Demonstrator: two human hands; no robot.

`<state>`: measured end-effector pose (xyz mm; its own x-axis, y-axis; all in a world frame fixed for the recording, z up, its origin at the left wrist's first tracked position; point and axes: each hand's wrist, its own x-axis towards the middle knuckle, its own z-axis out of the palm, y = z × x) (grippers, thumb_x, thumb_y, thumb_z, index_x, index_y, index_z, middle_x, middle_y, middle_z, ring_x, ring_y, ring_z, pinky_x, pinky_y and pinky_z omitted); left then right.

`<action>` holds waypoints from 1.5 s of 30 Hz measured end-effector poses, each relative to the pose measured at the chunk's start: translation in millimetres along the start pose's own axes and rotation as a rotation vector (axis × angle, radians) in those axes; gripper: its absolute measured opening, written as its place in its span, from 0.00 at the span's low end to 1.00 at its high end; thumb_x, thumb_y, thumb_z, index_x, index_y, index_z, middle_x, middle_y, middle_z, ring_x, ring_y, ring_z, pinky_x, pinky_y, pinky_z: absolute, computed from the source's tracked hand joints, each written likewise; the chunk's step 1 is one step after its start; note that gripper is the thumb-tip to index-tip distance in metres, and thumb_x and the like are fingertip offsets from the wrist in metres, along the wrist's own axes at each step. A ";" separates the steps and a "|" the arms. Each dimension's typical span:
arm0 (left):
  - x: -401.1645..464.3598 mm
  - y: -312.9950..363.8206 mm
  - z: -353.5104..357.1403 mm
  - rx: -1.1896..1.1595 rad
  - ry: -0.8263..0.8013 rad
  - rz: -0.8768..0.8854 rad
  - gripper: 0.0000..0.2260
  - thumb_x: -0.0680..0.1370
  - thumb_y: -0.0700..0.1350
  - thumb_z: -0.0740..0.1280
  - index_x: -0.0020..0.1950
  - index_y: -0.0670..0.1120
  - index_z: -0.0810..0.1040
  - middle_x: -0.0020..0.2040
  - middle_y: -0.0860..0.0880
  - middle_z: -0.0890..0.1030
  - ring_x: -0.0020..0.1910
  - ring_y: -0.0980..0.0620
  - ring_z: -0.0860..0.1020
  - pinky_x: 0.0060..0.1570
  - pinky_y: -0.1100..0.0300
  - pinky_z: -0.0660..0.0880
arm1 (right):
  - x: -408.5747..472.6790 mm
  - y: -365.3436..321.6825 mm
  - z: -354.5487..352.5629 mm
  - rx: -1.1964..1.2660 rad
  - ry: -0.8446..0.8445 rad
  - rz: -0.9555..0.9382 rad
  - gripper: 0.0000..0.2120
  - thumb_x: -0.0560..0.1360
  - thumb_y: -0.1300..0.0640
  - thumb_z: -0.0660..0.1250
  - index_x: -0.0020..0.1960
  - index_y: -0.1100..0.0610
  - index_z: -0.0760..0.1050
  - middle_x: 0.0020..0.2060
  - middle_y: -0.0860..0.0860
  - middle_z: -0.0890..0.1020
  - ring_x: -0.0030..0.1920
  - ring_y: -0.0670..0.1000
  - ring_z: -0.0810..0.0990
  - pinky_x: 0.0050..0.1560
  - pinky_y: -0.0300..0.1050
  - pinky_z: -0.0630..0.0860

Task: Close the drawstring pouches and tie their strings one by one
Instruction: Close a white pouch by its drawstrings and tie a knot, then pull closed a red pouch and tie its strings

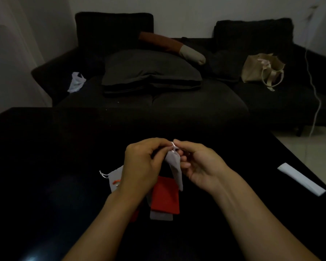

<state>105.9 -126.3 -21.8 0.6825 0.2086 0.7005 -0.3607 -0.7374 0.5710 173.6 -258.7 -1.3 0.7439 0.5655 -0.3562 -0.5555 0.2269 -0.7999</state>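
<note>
Above a dark table [45,166], the left hand [139,162] and right hand [198,164], close together, pinch the strings [174,146] of a hanging grey pouch [174,166]. It looks light and limp, best held at its gathered neck.

A pale grey fabric drawstring pouch [174,166] with a whitish string [174,146] hangs above a flat red fabric pouch [165,196]. Left lies another grey pouch [115,176] with an orange cord [115,182]. The table [45,166] is glossy black; far behind it stands a dark charcoal sofa [177,100].
</note>
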 end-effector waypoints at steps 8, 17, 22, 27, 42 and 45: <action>-0.7 -2.5 7.2 -0.041 -0.033 -0.288 0.04 0.81 0.39 0.62 0.50 0.47 0.75 0.40 0.53 0.80 0.39 0.59 0.79 0.36 0.68 0.74 | -6.1 -3.8 -7.0 -0.489 0.217 -0.399 0.08 0.76 0.61 0.69 0.39 0.63 0.80 0.23 0.48 0.73 0.24 0.42 0.69 0.24 0.33 0.66; -1.3 -4.4 14.9 -0.213 0.035 -0.451 0.04 0.81 0.40 0.65 0.48 0.47 0.78 0.42 0.52 0.83 0.41 0.57 0.83 0.39 0.58 0.82 | -5.7 -13.3 -17.9 -0.715 0.200 -0.523 0.10 0.76 0.63 0.70 0.41 0.70 0.80 0.27 0.54 0.76 0.27 0.42 0.73 0.27 0.32 0.70; -1.0 2.3 17.9 -0.534 -0.064 -0.649 0.03 0.81 0.40 0.64 0.50 0.44 0.78 0.47 0.44 0.84 0.44 0.48 0.85 0.37 0.57 0.81 | -12.5 -19.0 -27.4 -0.810 0.039 -0.302 0.10 0.77 0.53 0.69 0.56 0.57 0.79 0.49 0.55 0.84 0.46 0.49 0.84 0.39 0.38 0.80; -0.7 -6.2 18.9 -0.358 -0.134 -0.623 0.05 0.81 0.42 0.65 0.56 0.48 0.78 0.53 0.48 0.83 0.47 0.55 0.83 0.41 0.63 0.79 | -6.6 -14.6 -39.5 -0.906 0.131 -0.250 0.10 0.74 0.55 0.73 0.50 0.62 0.82 0.43 0.61 0.85 0.39 0.49 0.81 0.33 0.36 0.76; -19.0 -40.5 9.9 0.481 -0.828 -0.517 0.21 0.67 0.49 0.80 0.53 0.48 0.75 0.51 0.49 0.80 0.52 0.49 0.79 0.54 0.53 0.77 | 24.2 23.5 -39.3 -1.609 -0.054 -0.196 0.20 0.72 0.55 0.74 0.64 0.53 0.78 0.60 0.49 0.81 0.60 0.48 0.79 0.57 0.39 0.73; -18.3 -42.1 6.7 0.374 -0.699 -0.487 0.12 0.70 0.45 0.78 0.46 0.49 0.76 0.43 0.52 0.80 0.44 0.53 0.79 0.46 0.58 0.76 | 32.1 34.5 -41.1 -1.625 -0.070 -0.215 0.07 0.72 0.58 0.74 0.50 0.54 0.83 0.45 0.48 0.83 0.48 0.46 0.80 0.47 0.37 0.71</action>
<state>112.8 -103.4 -61.5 0.9766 0.2042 -0.0667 0.2111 -0.8548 0.4740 193.6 -265.3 -60.2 0.7088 0.6785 -0.1930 0.5336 -0.6946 -0.4824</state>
